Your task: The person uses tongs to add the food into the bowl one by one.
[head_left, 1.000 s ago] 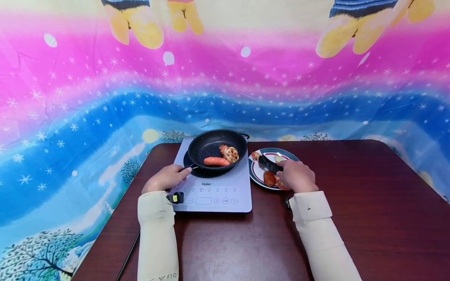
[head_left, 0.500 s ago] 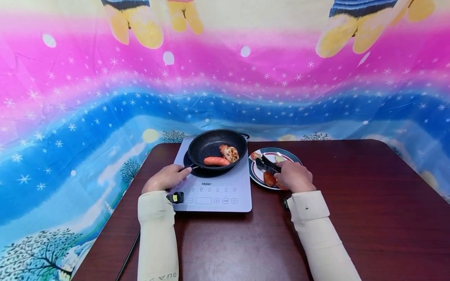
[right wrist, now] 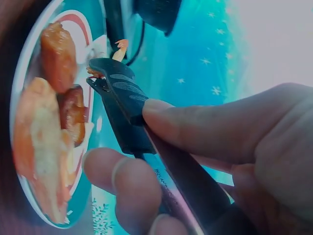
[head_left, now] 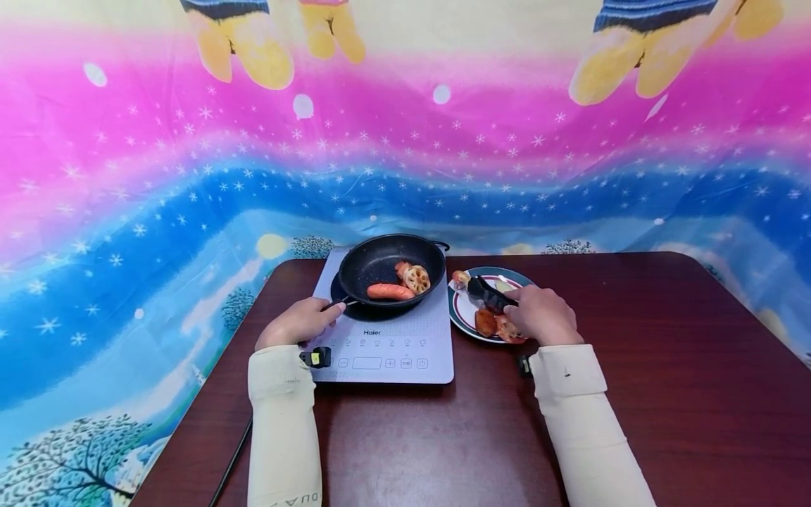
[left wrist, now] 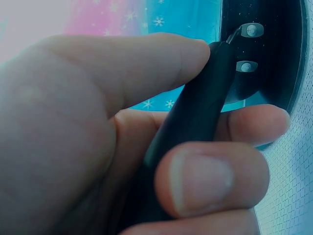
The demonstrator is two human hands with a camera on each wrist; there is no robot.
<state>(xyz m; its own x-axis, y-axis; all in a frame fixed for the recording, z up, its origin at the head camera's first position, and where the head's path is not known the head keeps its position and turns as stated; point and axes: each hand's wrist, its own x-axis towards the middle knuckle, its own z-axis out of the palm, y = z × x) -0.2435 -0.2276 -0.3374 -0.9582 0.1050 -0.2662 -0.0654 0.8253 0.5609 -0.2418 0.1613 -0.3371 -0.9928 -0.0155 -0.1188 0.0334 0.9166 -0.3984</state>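
Two hands are at work, and we count one pan (head_left: 380, 255), one pair of tongs (head_left: 488, 294), one plate (head_left: 461, 310) and one white cooker (head_left: 405, 332) on one dark red table (head_left: 665, 338). The left hand (head_left: 300, 320) grasps the single long handle (left wrist: 198, 107) of the pan, fingers wrapped round it. The pan sits over the back of the cooker, and inside it we count three foods lying close together: one sausage (head_left: 389, 291), one lotus root slice (head_left: 416, 279) and one reddish piece (head_left: 402, 268).

The right hand (head_left: 545, 315) pinches the tongs between thumb and fingers above the plate, which stands just right of the cooker. On the plate we make out two brown pieces (right wrist: 58, 56), one orange-and-white piece (right wrist: 41, 147), one pale slice (head_left: 504, 285) and, by the tongs' tips, one small orange-and-white bit (head_left: 460, 279); we cannot tell whether the tips grip it.

Compared with half a second ago, the tongs' two arms look closer together, and the right hand sits slightly farther to the right, baring more of the food beside it. The left hand, the pan and its three foods look unchanged.
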